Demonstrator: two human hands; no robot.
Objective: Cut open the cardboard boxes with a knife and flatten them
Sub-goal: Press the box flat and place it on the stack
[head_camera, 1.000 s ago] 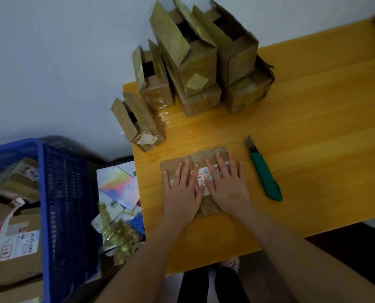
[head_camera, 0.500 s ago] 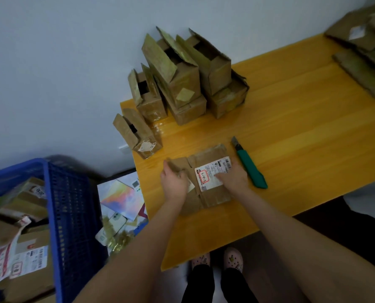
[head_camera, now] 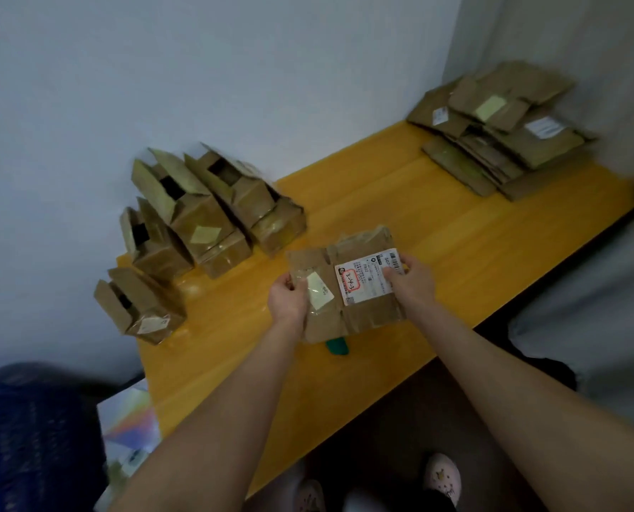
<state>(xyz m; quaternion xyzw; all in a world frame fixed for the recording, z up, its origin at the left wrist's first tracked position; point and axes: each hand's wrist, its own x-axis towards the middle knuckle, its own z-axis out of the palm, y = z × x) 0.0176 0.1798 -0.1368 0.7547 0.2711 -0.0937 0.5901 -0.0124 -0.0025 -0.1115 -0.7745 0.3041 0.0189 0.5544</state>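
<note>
A flattened cardboard box (head_camera: 360,312) with a white shipping label is lifted above the yellow table (head_camera: 456,245). My left hand (head_camera: 287,299) grips its left edge and my right hand (head_camera: 411,277) grips its right edge by the label. Only the green end of the knife's handle (head_camera: 338,345) shows on the table below the box; the rest is hidden. A group of several opened, standing boxes (head_camera: 204,223) sits at the table's far left. At the far right corner lies a pile of flattened boxes (head_camera: 500,134).
A blue plastic crate (head_camera: 31,430) stands on the floor at the lower left, with colourful packaging (head_camera: 130,419) beside it. A white wall runs behind the table. My feet in slippers (head_camera: 441,474) show below the table's near edge.
Both hands went from pressing the flattened box on the table to gripping its edges and lifting it. The box now covers most of the knife. The view swung right, showing the flattened pile.
</note>
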